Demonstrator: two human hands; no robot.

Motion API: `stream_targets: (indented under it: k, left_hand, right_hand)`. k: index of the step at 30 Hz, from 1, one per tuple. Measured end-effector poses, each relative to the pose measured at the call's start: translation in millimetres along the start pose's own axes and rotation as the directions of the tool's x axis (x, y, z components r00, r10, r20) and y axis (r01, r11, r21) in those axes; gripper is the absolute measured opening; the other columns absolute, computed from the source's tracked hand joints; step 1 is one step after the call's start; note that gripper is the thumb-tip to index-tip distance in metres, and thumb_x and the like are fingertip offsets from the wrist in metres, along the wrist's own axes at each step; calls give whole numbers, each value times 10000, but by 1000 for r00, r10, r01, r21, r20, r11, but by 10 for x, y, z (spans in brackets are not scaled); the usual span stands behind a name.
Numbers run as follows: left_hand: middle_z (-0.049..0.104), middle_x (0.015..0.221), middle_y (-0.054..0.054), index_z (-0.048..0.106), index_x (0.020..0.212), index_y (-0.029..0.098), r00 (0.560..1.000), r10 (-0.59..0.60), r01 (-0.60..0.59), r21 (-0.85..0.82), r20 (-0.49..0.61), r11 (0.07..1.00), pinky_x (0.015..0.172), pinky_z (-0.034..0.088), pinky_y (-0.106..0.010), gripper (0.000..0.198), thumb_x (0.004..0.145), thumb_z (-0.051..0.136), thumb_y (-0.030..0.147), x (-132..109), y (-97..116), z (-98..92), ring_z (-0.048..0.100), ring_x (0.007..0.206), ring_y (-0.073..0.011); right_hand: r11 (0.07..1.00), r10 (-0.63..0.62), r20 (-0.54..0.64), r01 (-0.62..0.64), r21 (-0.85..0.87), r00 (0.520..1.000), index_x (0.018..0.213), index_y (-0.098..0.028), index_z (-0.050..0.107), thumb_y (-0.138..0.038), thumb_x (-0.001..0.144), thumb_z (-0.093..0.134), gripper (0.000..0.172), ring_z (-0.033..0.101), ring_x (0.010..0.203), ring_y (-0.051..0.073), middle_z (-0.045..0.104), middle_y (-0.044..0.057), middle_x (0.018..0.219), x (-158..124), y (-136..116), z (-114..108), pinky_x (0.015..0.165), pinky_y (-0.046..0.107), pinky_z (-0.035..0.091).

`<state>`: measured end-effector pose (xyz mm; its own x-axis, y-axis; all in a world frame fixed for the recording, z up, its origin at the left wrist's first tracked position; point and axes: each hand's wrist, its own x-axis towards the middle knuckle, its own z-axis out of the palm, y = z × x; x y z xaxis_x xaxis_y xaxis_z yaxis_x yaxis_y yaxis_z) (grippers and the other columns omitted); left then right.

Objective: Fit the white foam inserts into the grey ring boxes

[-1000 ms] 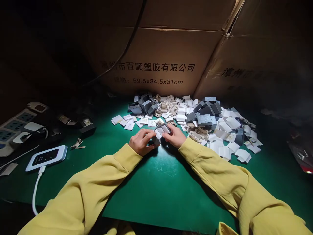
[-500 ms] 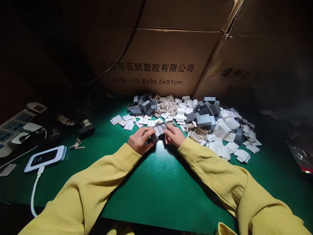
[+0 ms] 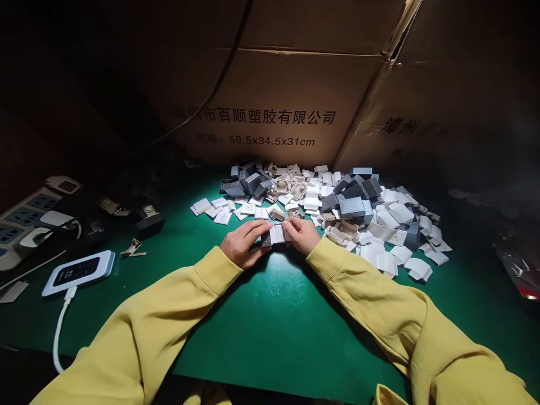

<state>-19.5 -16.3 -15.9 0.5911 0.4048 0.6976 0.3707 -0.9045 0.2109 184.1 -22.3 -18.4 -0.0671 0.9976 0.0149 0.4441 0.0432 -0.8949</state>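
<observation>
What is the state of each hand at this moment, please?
Left hand: closed, holding the left end of a small grey-and-white box.
Right hand: closed, holding the right end of the same box.

Cardboard carton [image 3: 295, 81], upper centre, crossed by dark cable [image 3: 228, 66]; power strip [image 3: 27, 215], left edge; white-rimmed device [image 3: 79, 273] with white cord [image 3: 57, 332], lower left.

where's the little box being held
In the head view, the little box is near centre, between the left hand and right hand, just below a beige piece.
</observation>
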Motion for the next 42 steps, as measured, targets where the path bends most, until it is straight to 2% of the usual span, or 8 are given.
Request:
stream_targets:
  k: [5,14,22,27,29,32,36,42]
  left_hand:
    - [581,1183,-141,447,1281,187,1000,29,-29,26,13,999,905,518,-353,498,801,575,214,-13,-28,12,573,1096,-224]
    - [598,1151,-123,472,1250,183,999,-32,35,78,-42,996,866,529,-307,481,790,597,243,4,-19,-13,592,1055,-206]
    - [629,1045,-106,524,1193,206,997,30,-23,87,-77,996,759,550,-285,456,761,635,298,18,28,36,632,912,-188]
    - [601,1074,-98,445,1257,228,989,-137,126,-151,-63,980,756,543,-305,571,736,660,325,-34,32,57,596,969,-203]
    - [579,1078,-107,376,1301,217,942,-335,305,-385,-12,871,742,542,-326,637,757,610,453,-49,21,67,573,999,-218]
    - [557,1084,-130,357,1290,181,778,-614,530,-663,133,528,704,537,-339,643,810,430,603,-21,9,77,546,1040,-242]
    - [587,1025,-108,417,1222,163,600,-693,682,-708,399,183,669,513,-282,593,809,460,586,57,11,73,592,908,-193]
    - [609,979,-71,363,1331,217,635,-556,719,-673,536,173,541,471,-230,720,729,623,515,57,6,66,571,684,-134]
  right_hand:
    - [996,-1,30,4,-93,1000,696,-202,532,-457,832,431,306,517,413,123,550,-20,447,-2,-20,5,463,244,382]
    - [975,10,75,-27,222,997,719,-219,470,-638,809,368,440,402,306,95,479,-56,421,38,32,-16,353,228,303]
    - [980,-91,9,92,-176,996,576,-205,449,-395,866,356,358,491,480,122,494,-31,432,23,10,-5,550,252,372]
    - [996,-88,-18,87,-35,996,662,-203,499,-469,861,370,357,480,448,114,480,-46,454,48,93,16,509,240,365]
    - [991,-135,-71,134,-18,988,721,-199,529,-496,855,387,355,489,470,113,501,-38,508,49,120,12,506,235,370]
    - [965,-247,-153,229,-128,957,818,-193,571,-502,866,376,369,506,536,123,524,-20,570,36,124,-8,545,240,389]
    - [897,-422,-132,392,-205,897,953,-177,592,-539,889,322,456,555,622,142,602,24,700,6,90,-12,598,255,429]
    - [768,-636,-73,623,-148,768,1007,-185,592,-510,913,329,428,607,838,164,658,75,924,-23,51,10,745,281,473]
